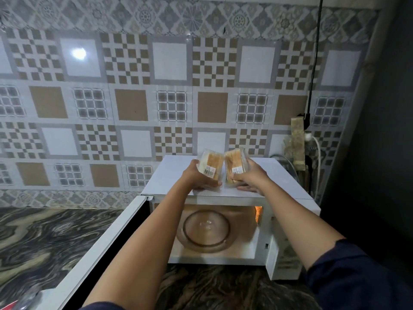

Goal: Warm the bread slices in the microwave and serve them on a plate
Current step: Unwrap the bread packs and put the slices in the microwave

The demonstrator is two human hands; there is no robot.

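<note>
Bread slices sit in two clear packs on the roof of the microwave point(263, 175), one in each hand. The left hand point(197, 177) closes its grip around the left pack point(210, 165); the right hand point(248, 179) closes its grip around the right pack point(234, 167). Both packs stand on edge with their long sides running away from the person, tilted towards each other so they nearly touch at the top.

Just below the hands, the oven cavity stands open, its door point(96, 249) swung out to the left over the dark marbled tabletop point(44, 238), and the glass turntable point(206, 229) is bare. Neither hand looks nearer to that opening than the other. No plate is visible. The slices are wrapped, so I judge unwrapping comes before loading.
</note>
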